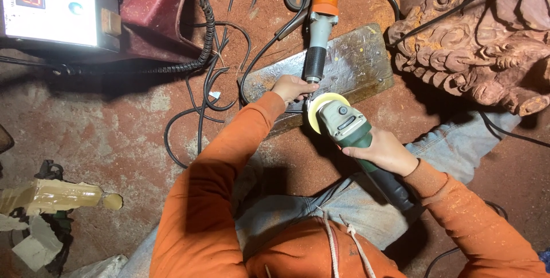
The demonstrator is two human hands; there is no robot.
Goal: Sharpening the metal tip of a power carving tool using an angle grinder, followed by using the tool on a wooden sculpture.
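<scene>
Person seated on a dusty red floor, orange sleeves and jeans visible. Right hand [385,153] is wrapped fully around the body of a green angle grinder [350,132], fingers closed on it; its yellow disc [321,108] faces a small metal tool [307,99] at the left hand. Left hand [292,89] has fingers curled shut, pinching that tool, which is too small to identify, just at the disc edge. Both hands sit over a worn metal plate [355,63] lying on the floor. A second grinder with orange body [321,11] lies on the plate, touching nothing held. Carved wooden piece [481,37] stands to the right; control box with red display [51,6] upper left; black cables [209,91] between.
</scene>
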